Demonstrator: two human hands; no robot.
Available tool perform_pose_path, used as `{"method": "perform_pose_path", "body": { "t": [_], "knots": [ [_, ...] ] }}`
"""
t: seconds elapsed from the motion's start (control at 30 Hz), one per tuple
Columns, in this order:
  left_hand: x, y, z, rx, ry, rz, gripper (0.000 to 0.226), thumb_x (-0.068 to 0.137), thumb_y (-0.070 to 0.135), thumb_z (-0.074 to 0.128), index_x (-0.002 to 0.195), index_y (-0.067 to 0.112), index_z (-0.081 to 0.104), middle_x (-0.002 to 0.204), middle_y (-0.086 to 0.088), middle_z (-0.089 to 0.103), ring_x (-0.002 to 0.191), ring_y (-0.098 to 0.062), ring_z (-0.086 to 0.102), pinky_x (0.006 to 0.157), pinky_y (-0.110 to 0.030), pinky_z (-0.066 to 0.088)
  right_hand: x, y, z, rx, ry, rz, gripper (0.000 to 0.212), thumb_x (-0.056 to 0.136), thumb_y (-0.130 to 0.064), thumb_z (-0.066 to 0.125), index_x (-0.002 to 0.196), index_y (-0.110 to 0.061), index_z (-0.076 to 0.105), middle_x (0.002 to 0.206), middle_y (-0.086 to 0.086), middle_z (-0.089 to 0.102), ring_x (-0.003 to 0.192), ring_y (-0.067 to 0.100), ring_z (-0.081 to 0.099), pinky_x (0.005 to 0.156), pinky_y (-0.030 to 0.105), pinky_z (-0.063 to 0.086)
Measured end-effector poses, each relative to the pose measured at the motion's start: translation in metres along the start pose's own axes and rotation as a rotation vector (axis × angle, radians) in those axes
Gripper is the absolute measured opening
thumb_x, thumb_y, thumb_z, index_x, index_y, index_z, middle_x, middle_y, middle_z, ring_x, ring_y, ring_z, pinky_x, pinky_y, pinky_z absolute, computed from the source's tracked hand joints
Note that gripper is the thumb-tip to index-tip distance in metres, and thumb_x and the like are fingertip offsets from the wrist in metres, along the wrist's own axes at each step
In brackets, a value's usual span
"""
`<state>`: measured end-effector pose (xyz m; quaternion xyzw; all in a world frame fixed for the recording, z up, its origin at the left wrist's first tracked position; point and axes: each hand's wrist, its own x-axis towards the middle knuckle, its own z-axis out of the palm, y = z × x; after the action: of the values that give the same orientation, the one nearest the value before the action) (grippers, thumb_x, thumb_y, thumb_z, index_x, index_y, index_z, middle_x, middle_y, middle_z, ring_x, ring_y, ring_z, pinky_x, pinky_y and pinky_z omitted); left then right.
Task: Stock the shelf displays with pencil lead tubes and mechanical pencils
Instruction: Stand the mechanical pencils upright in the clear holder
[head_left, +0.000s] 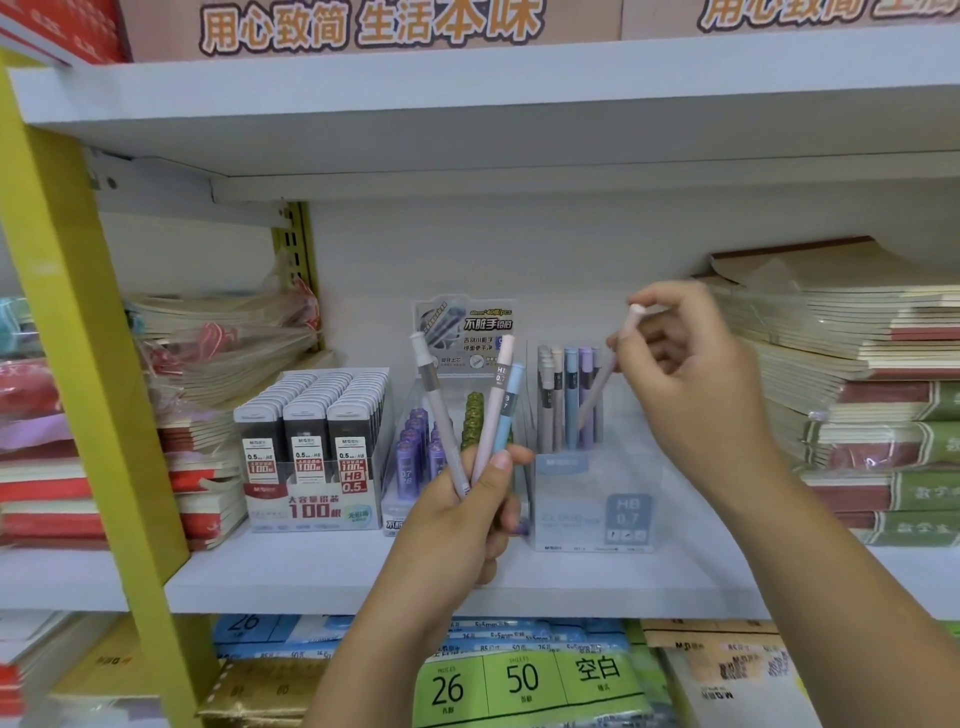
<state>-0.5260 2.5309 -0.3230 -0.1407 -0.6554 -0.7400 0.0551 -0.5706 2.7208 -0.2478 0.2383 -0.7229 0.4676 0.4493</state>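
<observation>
Pinching a pencil over the display box, our right hand looks set to slot it; our left hand grips three spares.

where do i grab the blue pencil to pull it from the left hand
Pinch the blue pencil by its upper barrel, under the cap, coming from above and the right. That end stands free above the left hand, tilted right, away from the pink pencil; the lower end is gripped in the fingers.

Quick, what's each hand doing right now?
Left hand: grips three mechanical pencils.
Right hand: pinches one pink pencil.
</observation>
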Motion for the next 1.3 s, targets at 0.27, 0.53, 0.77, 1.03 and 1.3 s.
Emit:
{"method": "perform_pose_path", "body": {
  "t": [0.27, 0.53, 0.77, 1.03, 1.3],
  "knots": [
    [0.000, -0.001, -0.001, 0.009, -0.002, 0.008, 0.025, 0.099, 0.042, 0.049, 0.105, 0.032, 0.072, 0.062, 0.004, 0.050, 0.044, -0.007, 0.029, 0.040, -0.019, 0.025, -0.007, 0.013, 0.014, -0.081, -0.200, 0.043, 0.016, 0.090, -0.020, 0.063, 0.101, -0.029, 0.056, 0.079, -0.009, 0.067, 0.074, 0.004, 0.064, 0.068, 0.020, 0.051],
    [0.001, -0.003, -0.003, 0.005, -0.006, 0.003, 0.025, 0.101, 0.040, 0.049, 0.105, 0.032, 0.072, 0.063, 0.004, 0.050, 0.044, -0.008, 0.030, 0.039, -0.018, 0.025, -0.006, 0.012, 0.016, -0.089, -0.209, 0.037, 0.025, 0.090, -0.024, 0.063, 0.100, -0.042, 0.048, 0.077, -0.009, 0.066, 0.073, 0.002, 0.063, 0.067, 0.019, 0.051],
    [0.001, -0.004, -0.003, 0.004, -0.017, 0.005, 0.025, 0.099, 0.043, 0.049, 0.104, 0.034, 0.072, 0.065, 0.003, 0.050, 0.044, -0.007, 0.030, 0.040, -0.018, 0.026, -0.005, 0.013, 0.019, -0.083, -0.175, 0.078, 0.023, 0.090, -0.019, 0.065, 0.104, -0.035, 0.056, 0.079, -0.008, 0.067, 0.076, 0.004, 0.065, 0.073, 0.029, 0.055],
    [0.002, -0.003, -0.004, -0.002, -0.011, -0.001, 0.025, 0.100, 0.042, 0.049, 0.104, 0.033, 0.072, 0.064, 0.002, 0.049, 0.043, -0.006, 0.031, 0.039, -0.017, 0.026, -0.006, 0.012, 0.024, -0.106, -0.156, 0.022, 0.021, 0.091, -0.021, 0.063, 0.104, -0.036, 0.055, 0.079, -0.009, 0.066, 0.075, 0.004, 0.064, 0.069, 0.024, 0.053],
    [0.001, -0.004, -0.005, 0.001, -0.015, -0.003, 0.025, 0.100, 0.042, 0.050, 0.106, 0.033, 0.072, 0.064, 0.003, 0.050, 0.043, -0.007, 0.031, 0.040, -0.018, 0.026, -0.006, 0.017, 0.022, -0.143, -0.147, 0.033, 0.024, 0.091, -0.017, 0.063, 0.102, -0.036, 0.054, 0.079, -0.010, 0.066, 0.077, 0.001, 0.063, 0.067, 0.015, 0.050]
  ]
}}
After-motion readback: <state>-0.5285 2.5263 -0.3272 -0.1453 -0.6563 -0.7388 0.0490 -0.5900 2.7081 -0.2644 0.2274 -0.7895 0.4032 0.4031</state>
